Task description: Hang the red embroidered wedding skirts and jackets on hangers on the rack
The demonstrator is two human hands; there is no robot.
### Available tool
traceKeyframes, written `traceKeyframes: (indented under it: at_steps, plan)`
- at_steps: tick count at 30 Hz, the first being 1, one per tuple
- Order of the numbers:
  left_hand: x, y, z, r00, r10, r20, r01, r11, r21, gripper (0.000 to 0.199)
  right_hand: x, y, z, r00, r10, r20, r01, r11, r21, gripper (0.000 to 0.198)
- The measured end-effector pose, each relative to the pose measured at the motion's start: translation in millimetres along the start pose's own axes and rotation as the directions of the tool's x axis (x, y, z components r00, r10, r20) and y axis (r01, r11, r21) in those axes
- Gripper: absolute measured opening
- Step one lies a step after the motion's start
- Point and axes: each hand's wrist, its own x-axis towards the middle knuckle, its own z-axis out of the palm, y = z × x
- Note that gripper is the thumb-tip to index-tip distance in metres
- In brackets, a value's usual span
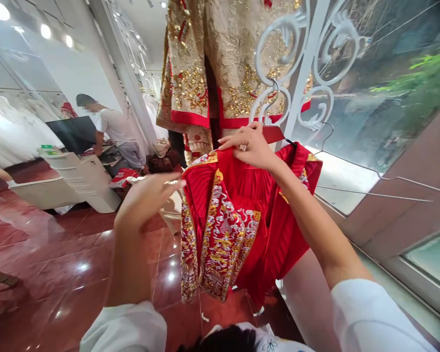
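A red jacket (225,234) with gold and silver embroidery hangs in front of me, its front parted and its pleated red lining showing. My right hand (253,149), wearing a ring, is closed at the collar, fingers bent over the top edge. Just behind that hand, a hanger hook (273,90) rises towards a white scrolled metal rack. At the jacket's left shoulder is my left hand (148,198), slightly blurred, its fingers stretched towards the fabric. Whether those fingertips touch the cloth I cannot tell.
Above hangs a gold garment (234,73) with red trim. White scrollwork (293,58) stands beside the window. A bare wire hanger (381,178) juts out at right. Further left, a person (117,127) leans over a desk (84,181). The tiled floor (77,274) is glossy red.
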Motion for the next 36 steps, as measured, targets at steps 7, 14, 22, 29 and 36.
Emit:
traceKeyframes:
  at_steps: [7, 14, 22, 29, 36]
  plan:
    - [65.1, 84.9, 86.8, 0.974, 0.223, -0.044, -0.22, 0.973, 0.064, 0.044, -61.7, 31.0, -34.6, 0.859, 0.236, -0.455, -0.346, 0.921, -0.177, 0.042]
    - [82.0, 108.4, 116.3, 0.916, 0.35, -0.195, -0.36, 0.933, -0.021, 0.034, -140.2, 93.5, -52.7, 0.876, 0.378, -0.301, -0.46, 0.841, -0.284, 0.04]
    - [113.6, 174.5, 177.7, 0.768, 0.64, 0.017, -0.632, 0.762, -0.141, 0.023, -145.9, 86.8, -50.4, 0.773, 0.435, -0.462, -0.575, 0.788, -0.221, 0.047]
    - [117.0, 174.4, 191.6, 0.784, 0.621, 0.005, -0.607, 0.768, -0.205, 0.025, -114.2, 110.4, -106.2, 0.681, 0.458, -0.572, -0.66, 0.721, -0.21, 0.053]
    - [114.0, 179.8, 189.6, 0.784, 0.62, 0.015, -0.605, 0.771, -0.199, 0.03, -99.9, 29.9, -115.2, 0.761, 0.38, -0.525, -0.638, 0.586, -0.499, 0.041]
